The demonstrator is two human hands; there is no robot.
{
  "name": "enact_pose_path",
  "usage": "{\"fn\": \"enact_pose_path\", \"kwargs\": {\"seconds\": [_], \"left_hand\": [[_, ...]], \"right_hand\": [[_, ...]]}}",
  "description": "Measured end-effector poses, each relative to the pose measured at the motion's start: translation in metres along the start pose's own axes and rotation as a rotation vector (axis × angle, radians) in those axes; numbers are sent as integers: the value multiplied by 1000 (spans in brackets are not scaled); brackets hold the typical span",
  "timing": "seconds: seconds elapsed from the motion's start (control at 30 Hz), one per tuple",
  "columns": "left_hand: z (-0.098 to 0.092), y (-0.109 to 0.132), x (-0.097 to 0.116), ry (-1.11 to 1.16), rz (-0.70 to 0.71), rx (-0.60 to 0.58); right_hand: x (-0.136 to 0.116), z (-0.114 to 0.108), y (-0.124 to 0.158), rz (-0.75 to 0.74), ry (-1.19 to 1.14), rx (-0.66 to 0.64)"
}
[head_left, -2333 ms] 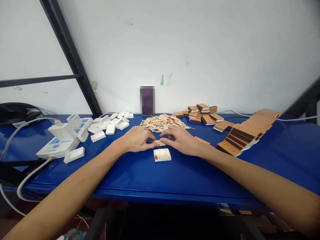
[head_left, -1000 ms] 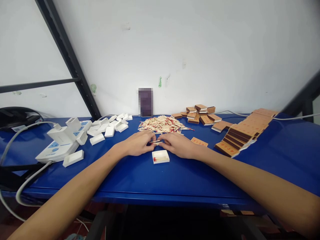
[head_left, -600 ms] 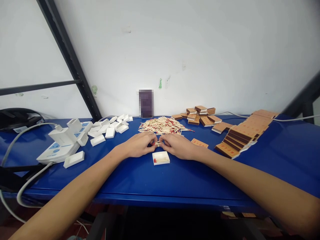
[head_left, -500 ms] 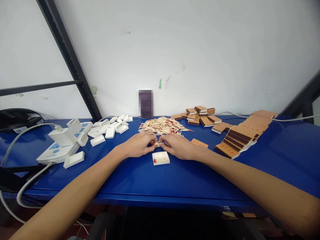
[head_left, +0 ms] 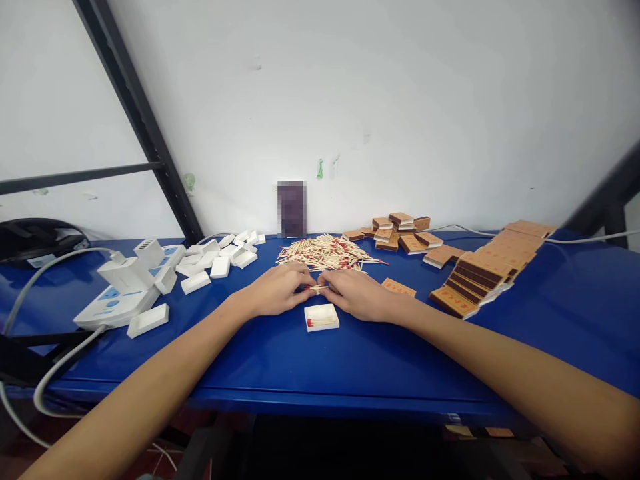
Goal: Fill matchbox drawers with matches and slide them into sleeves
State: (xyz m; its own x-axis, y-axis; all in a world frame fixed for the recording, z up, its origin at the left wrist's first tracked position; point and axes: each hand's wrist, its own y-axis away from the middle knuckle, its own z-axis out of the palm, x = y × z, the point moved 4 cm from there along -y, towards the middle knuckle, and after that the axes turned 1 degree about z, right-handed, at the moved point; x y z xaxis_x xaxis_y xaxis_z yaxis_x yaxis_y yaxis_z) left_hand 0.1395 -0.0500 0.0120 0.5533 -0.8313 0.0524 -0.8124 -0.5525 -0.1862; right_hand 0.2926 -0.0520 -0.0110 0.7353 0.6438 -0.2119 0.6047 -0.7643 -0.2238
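Two bare hands meet over the middle of the blue table (head_left: 310, 363). The left hand (head_left: 279, 291) and the right hand (head_left: 358, 294) lie low on the surface, their fingertips closed narrow from either end on a small bundle of matches (head_left: 318, 288). The bundle is held level, just beyond the far edge of an open white tray (head_left: 321, 318). The tray sits between the two wrists and holds a few red-tipped matches at its left side. Just beyond the hands lies the loose pile of matches (head_left: 327, 249). Empty white trays (head_left: 220, 259) are scattered far left beside a power strip (head_left: 116, 297), and a single brown sleeve (head_left: 399, 287) lies just right of the right hand. Flat sleeves are stacked in a row (head_left: 483, 268) at the right, with closed boxes (head_left: 401, 229) heaped far right of centre. The grip is the weak point: a pinch on the ends alone could let the middle sticks sag or fan out and drop onto the table beside the tray. Uneven ends could catch on the tray wall, and a nudge from either wrist could slide so light a tray. Heads rubbing together under pressure are a smaller hazard.
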Motion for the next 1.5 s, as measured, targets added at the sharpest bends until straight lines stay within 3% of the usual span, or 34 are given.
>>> {"fn": "enact_pose_path", "kwargs": {"seconds": [0.47, 0.9, 1.23, 1.5], "left_hand": [[2, 0, 2, -25, -25, -5], [-2, -6, 20, -368, -24, -112], [-7, -4, 20, -292, -41, -124], [-32, 3, 25, 20, -65, -109]], "right_hand": [[1, 1, -1, 40, 45, -4], [-1, -3, -1, 12, 51, -34], [-6, -4, -4, -10, 152, -78], [-18, -29, 10, -89, -12, -51]]}}
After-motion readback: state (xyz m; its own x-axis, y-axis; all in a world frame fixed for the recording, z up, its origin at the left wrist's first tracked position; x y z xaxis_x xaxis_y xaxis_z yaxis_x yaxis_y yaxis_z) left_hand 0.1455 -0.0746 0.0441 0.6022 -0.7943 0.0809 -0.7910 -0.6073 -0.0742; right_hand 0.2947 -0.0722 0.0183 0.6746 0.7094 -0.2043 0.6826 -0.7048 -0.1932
